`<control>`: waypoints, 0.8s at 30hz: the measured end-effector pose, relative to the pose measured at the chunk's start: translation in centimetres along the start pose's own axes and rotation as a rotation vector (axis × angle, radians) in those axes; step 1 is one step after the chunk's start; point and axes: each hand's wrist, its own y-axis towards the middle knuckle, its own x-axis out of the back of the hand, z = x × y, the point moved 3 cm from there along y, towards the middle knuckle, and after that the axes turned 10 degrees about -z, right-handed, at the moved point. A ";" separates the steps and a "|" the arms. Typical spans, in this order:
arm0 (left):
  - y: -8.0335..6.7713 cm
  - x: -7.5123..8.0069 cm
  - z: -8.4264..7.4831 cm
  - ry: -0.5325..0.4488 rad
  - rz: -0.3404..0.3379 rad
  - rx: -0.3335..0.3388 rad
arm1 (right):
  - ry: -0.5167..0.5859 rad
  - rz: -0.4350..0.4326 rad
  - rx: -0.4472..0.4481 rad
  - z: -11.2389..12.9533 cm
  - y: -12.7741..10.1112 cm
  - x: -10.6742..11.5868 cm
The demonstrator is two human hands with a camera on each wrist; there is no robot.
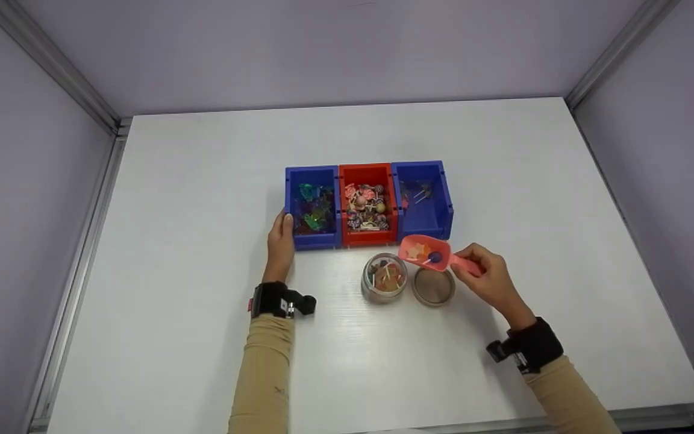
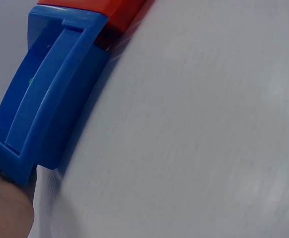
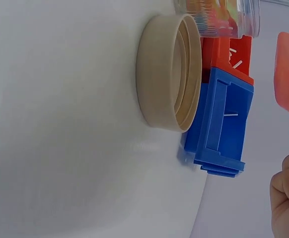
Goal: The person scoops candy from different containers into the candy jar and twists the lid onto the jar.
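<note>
My right hand [image 1: 484,274] grips the handle of a pink scoop [image 1: 410,242], held level above a lid beside a glass jar [image 1: 368,292]. In the scoop lie a dark lollipop [image 1: 435,257] and pale orange candies [image 1: 416,250]. Candies and lollipops fill much of the uncovered jar. At the left side of the left blue bin [image 1: 317,242], my left hand [image 1: 279,247] rests against the outer wall, thumb by the rim; its other fingers are mostly hidden. That bin contains green and teal wrapped candies [image 1: 315,222].
A red bin [image 1: 368,238] of lollipops stands in the middle of the row. Beside it, the right blue bin [image 1: 425,224] has a few lollipops at its back. The beige round lid [image 3: 157,72] lies on the white table [image 1: 347,361], just right of the jar.
</note>
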 end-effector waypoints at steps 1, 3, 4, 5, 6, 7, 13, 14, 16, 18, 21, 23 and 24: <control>0.0 0.0 0.0 0.001 -0.003 -0.004 | 0.001 0.007 0.005 0.1 -0.1 0.0; 0.1 0.0 0.0 0.001 -0.007 -0.014 | -0.005 0.023 0.020 0.3 -0.2 0.0; 0.1 0.0 0.0 0.002 -0.009 -0.018 | -0.011 0.034 0.033 0.4 -0.3 0.1; 0.1 0.0 0.0 0.001 -0.010 -0.021 | -0.015 0.046 0.039 0.5 -0.4 0.1; 0.1 0.0 0.0 0.000 -0.011 -0.023 | -0.018 0.060 0.042 0.6 -0.4 0.1; 0.1 0.0 0.0 0.000 -0.012 -0.023 | -0.022 0.076 0.042 0.7 -0.4 0.2; 0.1 0.1 0.0 0.005 -0.013 -0.018 | -0.070 0.161 0.043 -0.4 -0.7 0.4; 0.1 0.1 0.0 0.007 -0.013 -0.017 | -0.079 0.168 0.051 -0.8 -0.7 0.3; 0.1 0.1 0.1 0.008 -0.012 -0.012 | -0.089 0.174 0.075 -1.7 -0.9 0.3; 0.2 0.1 0.0 0.010 -0.012 -0.010 | -0.098 0.178 0.096 -2.2 -0.9 0.3; 0.1 0.1 0.0 0.007 -0.018 -0.004 | -0.120 0.194 0.118 -2.4 -0.9 0.3; 0.2 0.1 0.0 0.005 -0.021 -0.005 | -0.139 0.214 0.127 -2.3 -0.7 0.4; 0.2 0.1 0.0 0.005 -0.020 -0.007 | -0.150 0.225 0.132 -2.2 -0.6 0.5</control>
